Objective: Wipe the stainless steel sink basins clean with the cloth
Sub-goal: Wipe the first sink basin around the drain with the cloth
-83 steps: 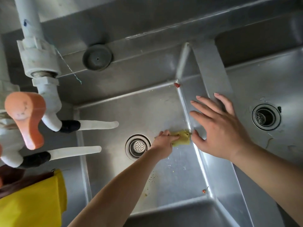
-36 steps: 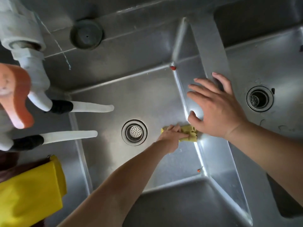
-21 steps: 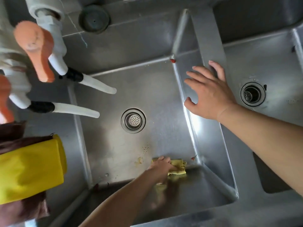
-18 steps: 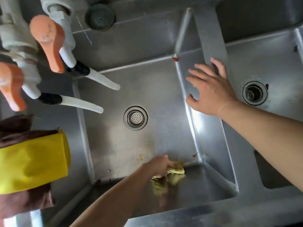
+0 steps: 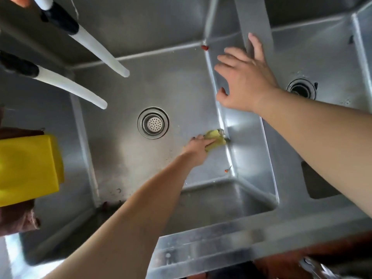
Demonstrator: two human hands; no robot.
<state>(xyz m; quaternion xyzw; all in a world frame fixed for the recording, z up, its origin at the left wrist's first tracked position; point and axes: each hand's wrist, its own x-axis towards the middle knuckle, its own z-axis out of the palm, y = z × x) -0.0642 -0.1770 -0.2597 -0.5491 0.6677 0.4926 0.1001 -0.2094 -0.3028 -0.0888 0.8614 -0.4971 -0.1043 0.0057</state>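
- Since half a second ago the left hand has carried the cloth from the near edge of the basin floor back up to the seam under the right wall
- Left fingers grip the bunched yellow cloth, pressing it against that seam
- Right hand rests on the divider between the basins, fingers spread and holding nothing
- Left basin looks partly wiped: a red scrap and dark specks near the front corner remain
- Right basin shows spots by its drain; I judge it not yet wiped
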